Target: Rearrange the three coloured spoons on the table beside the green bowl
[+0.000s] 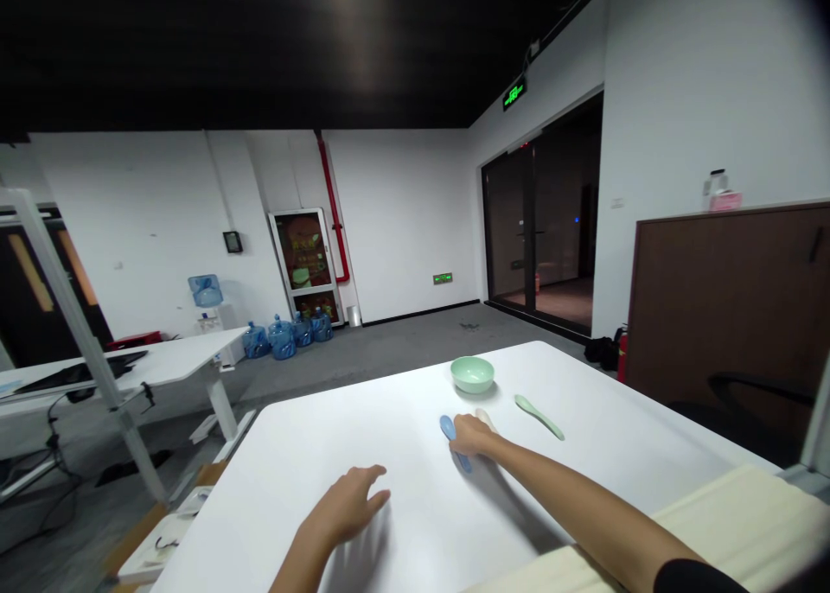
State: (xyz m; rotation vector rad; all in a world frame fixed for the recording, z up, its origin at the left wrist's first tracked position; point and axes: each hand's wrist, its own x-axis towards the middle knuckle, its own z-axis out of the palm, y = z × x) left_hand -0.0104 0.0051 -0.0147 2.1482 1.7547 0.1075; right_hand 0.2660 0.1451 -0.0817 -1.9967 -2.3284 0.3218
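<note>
Blue spoon (447, 429): 1, on the table under the right hand; bowl end shows to the hand's left, handle tip below it.
Right hand (472, 435): 1, lying over the middle of the blue spoon, fingers lightly curved; touching it, but whether it is grasping the spoon cannot be told.
Left hand (343, 506): 1, released, fingers spread and holding nothing, over the table well apart from all spoons; whether the palm touches the surface cannot be told.
Cream spoon (483, 417): 1, just beyond the right hand's fingers, mostly hidden by them.
Green spoon (539, 417): 1, lying to the right of the hand, slanted, near but not touching the cream spoon.
Green bowl (472, 374): 1, upright, just beyond the hand, nearest the table's far corner.
Table (363, 403): 1, white, bearing the spoons and bowl.
Cream mat (732, 515): 1, along the table's near right edge.
Desk (130, 368): 1, white, to the left.
Water jugs (282, 338): 4, blue, standing on the floor by the far wall.
Water dispenser (206, 290): 1, with a blue jug on top.
Fire extinguisher (622, 355): 1, red, beside the brown cabinet (726, 316).
Glass door (538, 230): 1, under the green exit sign (514, 92).
</note>
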